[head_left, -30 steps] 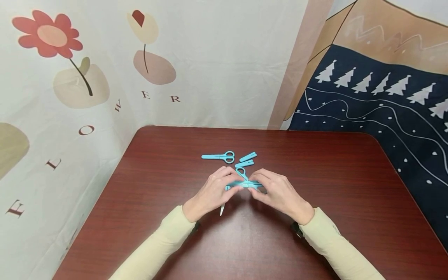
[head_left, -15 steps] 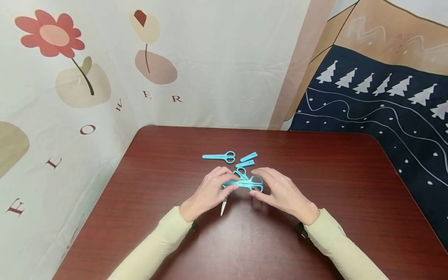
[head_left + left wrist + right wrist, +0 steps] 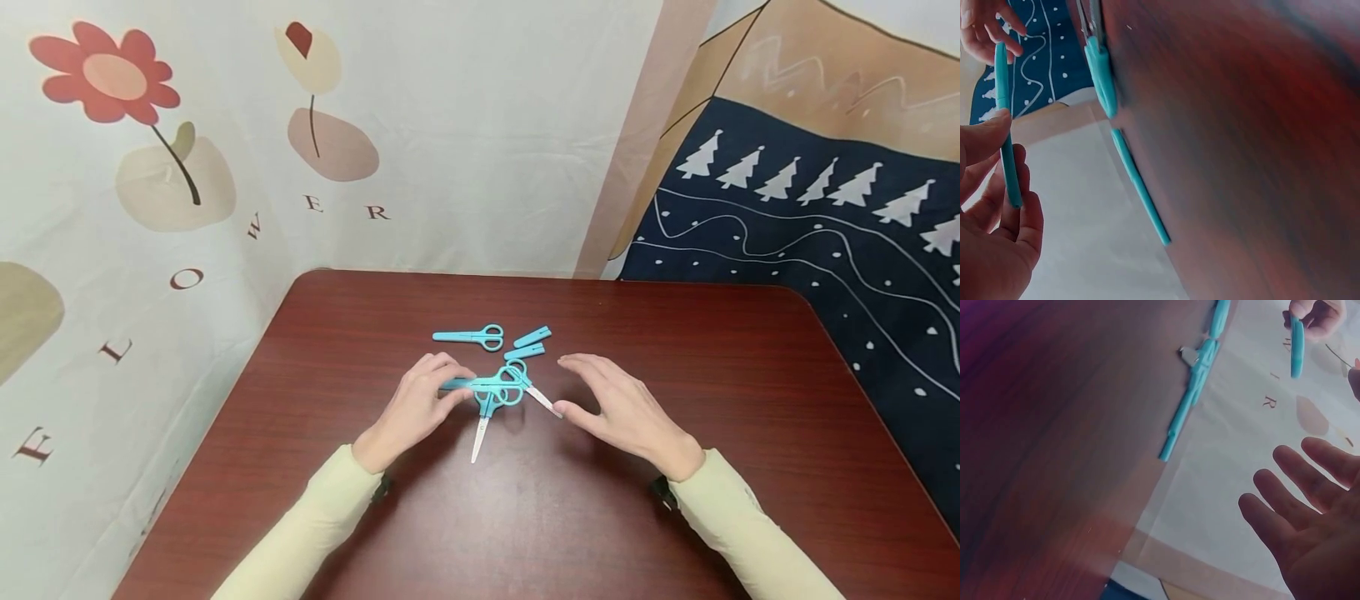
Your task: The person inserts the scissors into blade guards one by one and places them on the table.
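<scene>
My left hand (image 3: 408,408) pinches a pair of sheathed turquoise scissors (image 3: 491,384) by the sheath, thumb against fingers; the handle loops point right. The left wrist view shows these scissors (image 3: 1002,81) edge-on, raised above the table. Below them lie two bare scissors: one pair (image 3: 481,429) has its blades toward the front edge, the other (image 3: 542,400) has them toward the lower right. Their handles are partly hidden by the held pair. My right hand (image 3: 637,412) hovers at the right with spread fingers, holding nothing; its thumb is near the second pair's tip.
Behind, another pair of sheathed scissors (image 3: 468,337) lies flat on the brown table (image 3: 360,333). To its right are two loose turquoise sheaths, one farther back (image 3: 532,337) and one nearer (image 3: 524,351). Printed curtains (image 3: 480,167) hang beyond the table's far edge.
My right hand has let go of the handles and drawn away to the right. The left hand has carried the sheathed scissors left, uncovering more of the bare scissors below.
</scene>
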Tool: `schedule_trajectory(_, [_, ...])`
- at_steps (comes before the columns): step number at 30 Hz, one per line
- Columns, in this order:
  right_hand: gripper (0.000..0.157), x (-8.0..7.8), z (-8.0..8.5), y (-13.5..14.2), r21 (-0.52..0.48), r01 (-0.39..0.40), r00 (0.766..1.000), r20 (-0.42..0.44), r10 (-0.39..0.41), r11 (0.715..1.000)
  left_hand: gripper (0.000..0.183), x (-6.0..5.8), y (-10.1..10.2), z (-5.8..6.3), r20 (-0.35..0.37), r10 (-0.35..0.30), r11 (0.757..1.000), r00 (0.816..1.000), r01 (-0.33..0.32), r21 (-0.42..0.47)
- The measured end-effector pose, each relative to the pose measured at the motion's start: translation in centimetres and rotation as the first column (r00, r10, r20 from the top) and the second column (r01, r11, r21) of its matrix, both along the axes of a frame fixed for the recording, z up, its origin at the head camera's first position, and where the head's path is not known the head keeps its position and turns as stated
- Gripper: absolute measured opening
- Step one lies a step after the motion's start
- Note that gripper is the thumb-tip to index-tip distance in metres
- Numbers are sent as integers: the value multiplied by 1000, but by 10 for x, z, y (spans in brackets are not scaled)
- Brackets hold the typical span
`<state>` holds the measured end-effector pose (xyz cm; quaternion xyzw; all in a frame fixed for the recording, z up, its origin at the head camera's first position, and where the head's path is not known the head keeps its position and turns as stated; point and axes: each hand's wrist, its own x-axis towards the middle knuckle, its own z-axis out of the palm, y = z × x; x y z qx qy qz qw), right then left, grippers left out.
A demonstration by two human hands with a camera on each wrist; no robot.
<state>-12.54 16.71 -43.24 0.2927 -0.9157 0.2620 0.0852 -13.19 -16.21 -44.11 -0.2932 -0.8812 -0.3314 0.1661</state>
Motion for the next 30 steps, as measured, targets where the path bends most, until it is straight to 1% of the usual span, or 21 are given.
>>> schedule_trajectory(4, [65, 0, 0, 9, 23, 12, 1000, 3, -12, 1000, 23, -1, -11, -1, 20, 27, 999, 999, -26, -21])
schedule_trajectory(10, [67, 2, -2, 21, 56, 27, 999, 42, -30, 998, 21, -9, -29, -3, 58, 63, 997, 996, -60, -55])
schedule_trajectory(15, [66, 2, -3, 27, 69, 31, 998, 45, -34, 997, 18, -18, -40, -3, 105, 84, 993, 991, -75, -90])
schedule_trajectory(20, [66, 4, -3, 31, 76, 30, 998, 57, -34, 997, 17, -30, -48, -4, 109, 109, 986, 988, -94, -135])
schedule_trajectory(23, [66, 5, -2, 32, 81, 32, 997, 66, -37, 996, 17, -37, -52, -5, 102, 109, 981, 989, -91, -170])
schedule_trajectory(27, [66, 5, -2, 33, 88, 34, 997, 66, -40, 996, 15, -46, -53, -7, 103, 88, 977, 991, -66, -202])
schedule_trajectory(30, [66, 5, -3, 34, 94, 34, 997, 58, -40, 995, 14, -52, -53, -8, 127, 72, 975, 989, -43, -217])
